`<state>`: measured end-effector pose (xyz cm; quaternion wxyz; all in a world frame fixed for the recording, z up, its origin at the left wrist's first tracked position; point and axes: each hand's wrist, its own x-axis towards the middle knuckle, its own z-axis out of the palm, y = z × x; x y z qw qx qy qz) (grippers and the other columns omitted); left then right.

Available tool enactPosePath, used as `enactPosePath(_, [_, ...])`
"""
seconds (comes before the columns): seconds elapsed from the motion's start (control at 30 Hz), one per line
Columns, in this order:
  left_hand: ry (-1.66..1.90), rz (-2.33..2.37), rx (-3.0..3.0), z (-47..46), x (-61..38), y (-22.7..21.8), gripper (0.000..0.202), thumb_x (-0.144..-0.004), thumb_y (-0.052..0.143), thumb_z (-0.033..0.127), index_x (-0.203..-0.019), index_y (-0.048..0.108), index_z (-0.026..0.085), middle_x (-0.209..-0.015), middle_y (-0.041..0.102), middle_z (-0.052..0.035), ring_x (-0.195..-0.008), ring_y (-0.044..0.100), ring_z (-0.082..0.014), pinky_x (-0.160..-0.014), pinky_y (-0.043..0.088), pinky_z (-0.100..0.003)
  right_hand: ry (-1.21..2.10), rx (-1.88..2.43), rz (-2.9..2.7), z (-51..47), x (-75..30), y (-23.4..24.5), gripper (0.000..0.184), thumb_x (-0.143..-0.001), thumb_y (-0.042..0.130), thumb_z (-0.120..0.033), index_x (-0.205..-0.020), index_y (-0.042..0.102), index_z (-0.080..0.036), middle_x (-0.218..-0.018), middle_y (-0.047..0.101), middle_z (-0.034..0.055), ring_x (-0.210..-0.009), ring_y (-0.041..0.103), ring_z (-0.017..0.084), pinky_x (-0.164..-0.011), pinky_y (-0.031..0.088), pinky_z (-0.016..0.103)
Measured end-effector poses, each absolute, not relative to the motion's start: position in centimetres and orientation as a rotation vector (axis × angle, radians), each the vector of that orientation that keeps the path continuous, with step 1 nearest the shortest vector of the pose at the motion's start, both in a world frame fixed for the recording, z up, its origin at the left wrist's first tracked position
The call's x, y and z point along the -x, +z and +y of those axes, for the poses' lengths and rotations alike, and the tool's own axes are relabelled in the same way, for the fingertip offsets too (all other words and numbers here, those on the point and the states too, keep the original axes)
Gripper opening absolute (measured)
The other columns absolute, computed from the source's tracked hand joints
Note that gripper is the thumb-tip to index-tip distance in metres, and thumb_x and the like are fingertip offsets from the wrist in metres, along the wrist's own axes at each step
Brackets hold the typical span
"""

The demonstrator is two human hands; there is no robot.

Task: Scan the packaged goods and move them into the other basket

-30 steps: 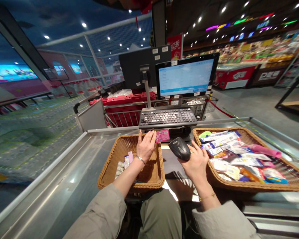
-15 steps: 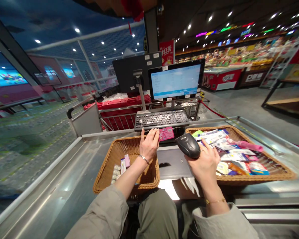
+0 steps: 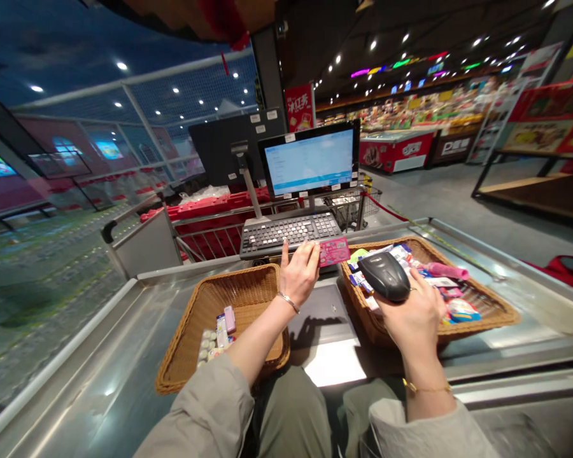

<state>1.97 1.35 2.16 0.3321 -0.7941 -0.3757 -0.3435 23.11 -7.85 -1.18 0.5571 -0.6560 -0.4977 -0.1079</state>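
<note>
My left hand [image 3: 300, 273] pinches a flat pink packet [image 3: 334, 251] at its left end, just in front of the keyboard [image 3: 291, 233]. A black handheld barcode scanner [image 3: 384, 276] is gripped in my right hand [image 3: 413, 312], its head pointing left towards the packet. Under the scanner stands the right wicker basket [image 3: 499, 313], filled with many small packaged goods and a pink tube-like item [image 3: 446, 271]. Below my left forearm is the left wicker basket [image 3: 172, 362], with a few small items in it, among them a pink one [image 3: 230, 319].
Behind the keyboard stands a lit monitor [image 3: 310, 162], with a second dark screen [image 3: 219, 152] seen from behind at its left. The metal counter [image 3: 124, 331] runs beneath both baskets. A shopping cart with red contents [image 3: 210, 222] sits beyond the counter.
My view has turned slightly right. My left hand has carried the pink packet rightwards, nearer the right basket and scanner. The scanner stays in my right hand, now over that basket's left part.
</note>
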Motion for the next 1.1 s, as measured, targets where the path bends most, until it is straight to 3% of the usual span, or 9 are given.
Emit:
enactPosePath(0.33, [-0.867,-0.978,2.223,2.3,-7.6,2.4,0.045,-0.098,0.049,0.023,-0.142,0.056,0.017,-0.139,0.063,-0.0132,-0.13,0.057,-0.0276,-0.127,0.008,-0.06,-0.327,1.602,-0.994,-7.8,-26.1,-2.6,0.049,-0.074,0.071,-0.05,-0.107,0.071,-0.013,-0.122,0.068,0.0216,-0.123,0.057,0.038,-0.109,0.035,0.058])
enactPosePath(0.53, [-0.808,-0.925,2.322,2.9,-10.5,2.3,0.05,-0.096,0.048,0.021,-0.145,0.052,0.012,-0.142,0.06,-0.0156,-0.13,0.054,-0.0284,-0.122,0.03,-0.054,-0.408,1.608,-0.892,-8.1,-27.3,-3.0,0.045,-0.073,0.073,-0.048,-0.102,0.072,-0.014,-0.121,0.069,0.0201,-0.122,0.059,0.038,-0.11,0.036,0.056])
enactPosePath(0.87, [-0.771,-0.831,2.375,3.6,-14.1,2.4,0.048,-0.099,0.044,0.02,-0.144,0.052,0.01,-0.144,0.059,-0.0152,-0.131,0.054,-0.0272,-0.12,0.037,-0.046,-0.43,1.597,-0.81,-8.1,-28.8,-3.2,0.049,-0.071,0.075,-0.043,-0.108,0.071,-0.012,-0.114,0.072,0.0196,-0.118,0.062,0.039,-0.105,0.043,0.055])
enactPosePath(1.0, [-0.677,-0.825,2.423,3.9,-16.1,2.1,0.053,-0.101,0.048,0.031,-0.148,0.048,0.007,-0.152,0.051,-0.0165,-0.14,0.048,-0.0258,-0.117,0.041,-0.036,-0.438,1.601,-0.795,-8.1,-29.1,-3.1,0.054,-0.069,0.076,-0.042,-0.112,0.071,-0.011,-0.118,0.072,0.0193,-0.116,0.064,0.039,-0.104,0.044,0.055])
enactPosePath(1.1, [-0.61,-0.87,2.439,3.9,-16.6,2.0,0.058,-0.101,0.047,0.038,-0.15,0.044,0.007,-0.157,0.045,-0.0154,-0.145,0.042,-0.0266,-0.118,0.04,-0.039,-0.436,1.617,-0.807,-8.3,-29.2,-3.1,0.052,-0.068,0.076,-0.041,-0.11,0.072,-0.012,-0.115,0.072,0.0181,-0.116,0.065,0.038,-0.104,0.046,0.054])
